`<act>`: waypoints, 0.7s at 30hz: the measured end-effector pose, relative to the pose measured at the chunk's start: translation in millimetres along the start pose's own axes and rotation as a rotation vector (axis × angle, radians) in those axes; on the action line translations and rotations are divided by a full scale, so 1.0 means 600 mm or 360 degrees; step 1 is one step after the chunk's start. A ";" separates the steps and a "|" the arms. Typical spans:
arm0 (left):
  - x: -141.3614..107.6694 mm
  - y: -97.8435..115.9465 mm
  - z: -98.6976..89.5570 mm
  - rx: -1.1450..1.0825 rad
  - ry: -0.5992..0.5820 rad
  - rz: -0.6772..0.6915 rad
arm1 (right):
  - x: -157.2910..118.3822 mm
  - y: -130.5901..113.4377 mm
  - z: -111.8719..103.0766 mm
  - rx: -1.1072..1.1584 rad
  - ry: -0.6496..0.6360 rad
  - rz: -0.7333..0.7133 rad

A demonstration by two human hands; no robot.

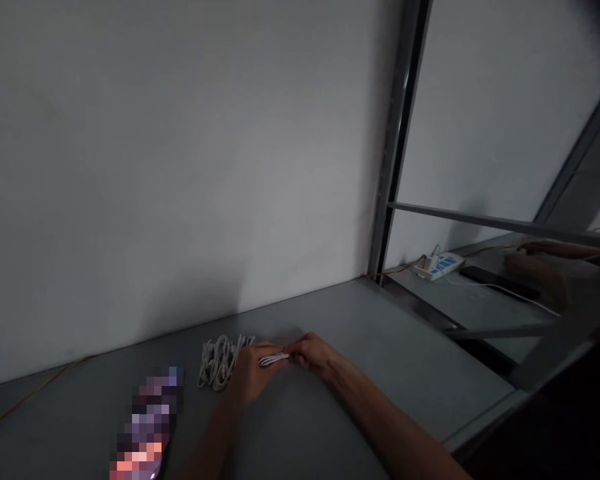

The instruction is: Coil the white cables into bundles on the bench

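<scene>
Atop a grey workbench (380,353), left hand (254,373) and right hand (310,353) closed, pinching a folded white cable (273,361), white coils (220,361) just beside

A pixelated block (147,423) hides whatever lies at lower left, and the bottom edge cuts it off. The left hand (253,373) covers part of a white cable bundle (220,363), and the right hand (313,352) hides one end of a white strand (273,361). The left forearm (215,433) and right forearm (395,427) run off the bottom edge. At far right, dim hands (535,267) beyond a metal bar (500,330) are too murky to read.
</scene>
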State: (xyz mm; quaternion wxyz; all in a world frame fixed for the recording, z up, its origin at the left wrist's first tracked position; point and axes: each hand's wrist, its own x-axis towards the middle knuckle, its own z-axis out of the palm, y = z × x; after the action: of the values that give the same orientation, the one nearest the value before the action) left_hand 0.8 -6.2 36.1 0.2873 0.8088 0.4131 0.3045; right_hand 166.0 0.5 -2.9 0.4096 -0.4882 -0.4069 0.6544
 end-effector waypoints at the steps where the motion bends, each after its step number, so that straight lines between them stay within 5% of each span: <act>1: 0.000 0.000 0.001 -0.0005 0.0028 -0.0012 | -0.001 -0.001 0.000 0.0004 0.0011 -0.0024; 8: -0.002 0.002 -0.003 0.0028 0.0002 -0.0038 | -0.001 0.002 0.003 -0.0085 0.0039 -0.0067; 15: -0.002 0.006 -0.008 0.0021 0.0008 -0.0408 | -0.005 -0.005 0.005 -0.0181 -0.0011 -0.0189; 21: -0.002 0.003 -0.005 0.0023 0.0052 -0.0508 | -0.003 0.001 0.001 -0.0189 -0.0061 -0.0311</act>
State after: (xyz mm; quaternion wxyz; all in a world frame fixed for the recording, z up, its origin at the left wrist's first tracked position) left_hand -1.3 -7.3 39.0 0.3194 0.7299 0.5431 0.2650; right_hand 165.8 -1.3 -2.7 0.4338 -0.4571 -0.4984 0.5953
